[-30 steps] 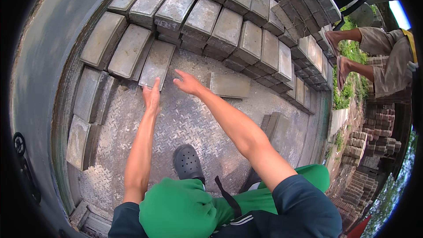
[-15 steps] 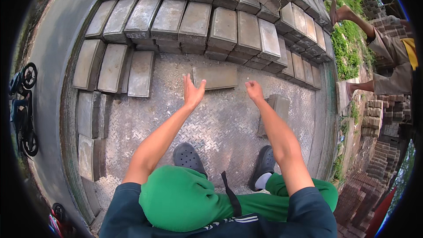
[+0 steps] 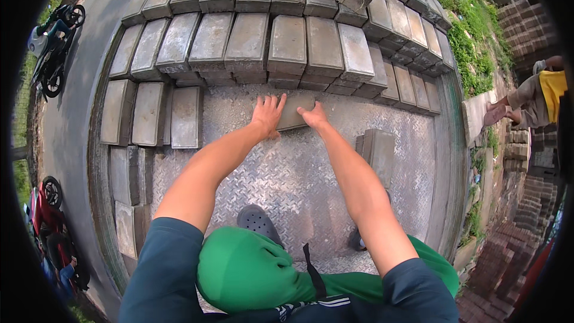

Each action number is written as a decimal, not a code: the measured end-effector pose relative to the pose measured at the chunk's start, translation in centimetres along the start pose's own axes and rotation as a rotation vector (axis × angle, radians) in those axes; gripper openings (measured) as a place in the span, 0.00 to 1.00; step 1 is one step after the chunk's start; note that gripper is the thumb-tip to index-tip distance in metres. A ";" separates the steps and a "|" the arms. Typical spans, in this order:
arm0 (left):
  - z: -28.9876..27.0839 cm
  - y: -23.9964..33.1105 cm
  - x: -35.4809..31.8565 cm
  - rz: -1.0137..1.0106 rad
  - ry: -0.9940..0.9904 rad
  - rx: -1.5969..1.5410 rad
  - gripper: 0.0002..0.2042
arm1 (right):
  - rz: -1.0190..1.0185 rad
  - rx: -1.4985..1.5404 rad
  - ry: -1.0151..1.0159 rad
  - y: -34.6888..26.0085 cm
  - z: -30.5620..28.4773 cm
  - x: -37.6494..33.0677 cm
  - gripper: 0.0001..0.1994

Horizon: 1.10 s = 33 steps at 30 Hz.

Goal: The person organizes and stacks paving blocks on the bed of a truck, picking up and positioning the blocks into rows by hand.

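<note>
Both hands rest on one grey block (image 3: 294, 112) that lies flat on the steel floor (image 3: 287, 167), just in front of the stacked rows of blocks (image 3: 287, 42). The left hand (image 3: 267, 115) lies on the block's left end with its fingers (image 3: 270, 103) spread and nearly straight, so it presses on top rather than closing around it. The right hand (image 3: 313, 116) sits at the block's right end, fingers curled over the edge; how firmly it grips cannot be told. The stack rises right behind the block, its lower layers touching or almost touching the block's far side, leaving little room there. To the left, three more blocks (image 3: 152, 113) lie side by side on the floor, with others (image 3: 128, 191) further down along the left rim. To the right, a single block (image 3: 378, 149) stands on edge, apart from the held one. Below the arms show a green-clad knee (image 3: 251, 269) and two dark shoes (image 3: 257, 220). At the far right, beyond the floor's rim, another person (image 3: 538, 98) in a yellow top bends over near brick piles (image 3: 508, 251). Motorbikes (image 3: 54, 42) stand on the left.
</note>
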<state>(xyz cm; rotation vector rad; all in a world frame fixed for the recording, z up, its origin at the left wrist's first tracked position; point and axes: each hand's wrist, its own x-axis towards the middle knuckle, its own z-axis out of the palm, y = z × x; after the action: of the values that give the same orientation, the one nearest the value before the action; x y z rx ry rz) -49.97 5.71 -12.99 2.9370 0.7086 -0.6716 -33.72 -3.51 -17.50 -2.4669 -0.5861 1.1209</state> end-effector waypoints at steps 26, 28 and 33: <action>-5.0 12.3 -8.6 -0.519 -0.380 -0.506 0.61 | 0.162 0.382 -0.248 7.2 0.4 -13.1 0.53; -5.9 13.6 -8.2 -0.615 -0.369 -0.571 0.62 | 0.223 0.435 -0.281 6.8 -0.4 -13.1 0.54; -3.2 10.4 -7.3 -0.821 -0.109 -0.809 0.63 | -0.145 0.376 -0.753 3.3 -10.2 -13.2 0.58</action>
<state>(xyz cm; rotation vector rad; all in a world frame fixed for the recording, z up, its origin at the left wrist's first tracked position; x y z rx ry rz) -49.91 -6.22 -7.63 1.8101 1.6943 -0.4013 -33.04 -14.66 -4.65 -1.6181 -0.6578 1.8951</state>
